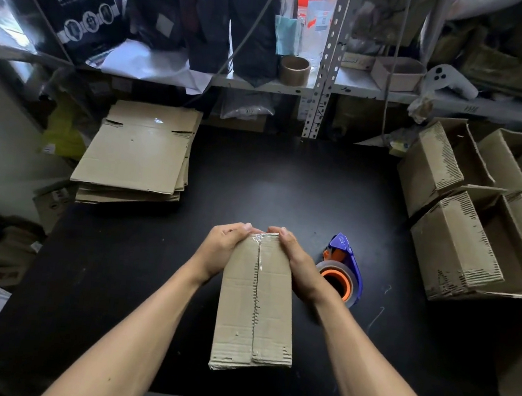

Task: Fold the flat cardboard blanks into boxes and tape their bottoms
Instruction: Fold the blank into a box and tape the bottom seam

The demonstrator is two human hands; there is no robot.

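A folded cardboard box stands bottom-up on the black table, clear tape running along its centre seam. My left hand grips the box's far left corner, fingers curled over the far edge. My right hand grips the far right corner the same way, thumb near the tape end. A blue tape dispenser with an orange-cored roll lies on the table just right of my right hand. A stack of flat cardboard blanks lies at the table's far left.
Several folded open boxes are piled at the right edge of the table. A metal shelf runs across the back with a brown tape roll, black bags and a white tape gun. Clutter stands left of the table.
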